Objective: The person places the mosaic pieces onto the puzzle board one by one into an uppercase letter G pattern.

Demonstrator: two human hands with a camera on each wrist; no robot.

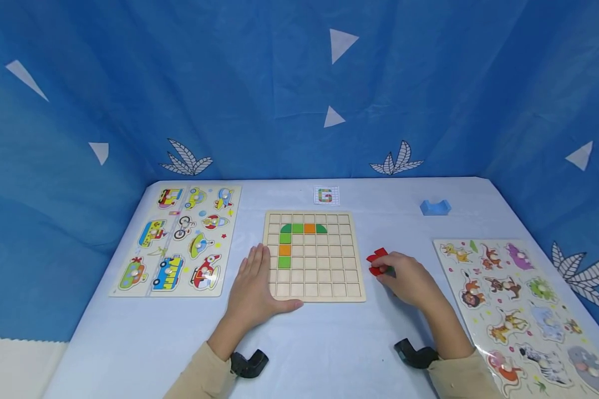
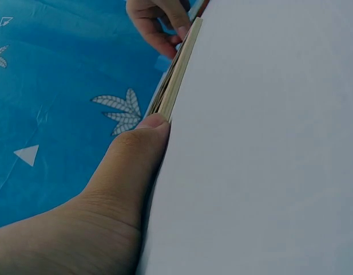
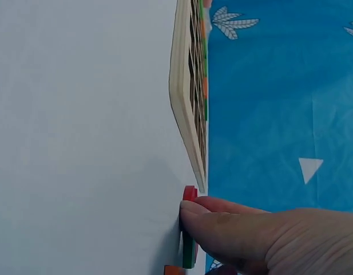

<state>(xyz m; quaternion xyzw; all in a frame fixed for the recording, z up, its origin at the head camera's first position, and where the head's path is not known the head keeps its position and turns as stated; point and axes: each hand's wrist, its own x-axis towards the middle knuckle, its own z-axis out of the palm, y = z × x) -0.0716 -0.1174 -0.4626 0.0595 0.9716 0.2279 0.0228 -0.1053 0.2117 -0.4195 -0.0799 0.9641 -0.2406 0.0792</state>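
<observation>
Flat and spread, the left hand (image 1: 253, 285) rests on the table (image 1: 329, 343), its thumb against the near left corner of the grid board (image 1: 313, 256). Right hand (image 1: 410, 281) curls its fingers onto red pieces (image 1: 377, 261) just right of the board. Beyond the board, a small card (image 1: 326, 195) reads "G".

Right hand (image 3: 268, 238) touches red piece (image 3: 189, 193) (grid board (image 3: 187, 97) beyond).

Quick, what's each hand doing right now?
Left hand: open, flat on the table, touching the grid board.
Right hand: fingers on the red pieces; grip unclear.
</observation>
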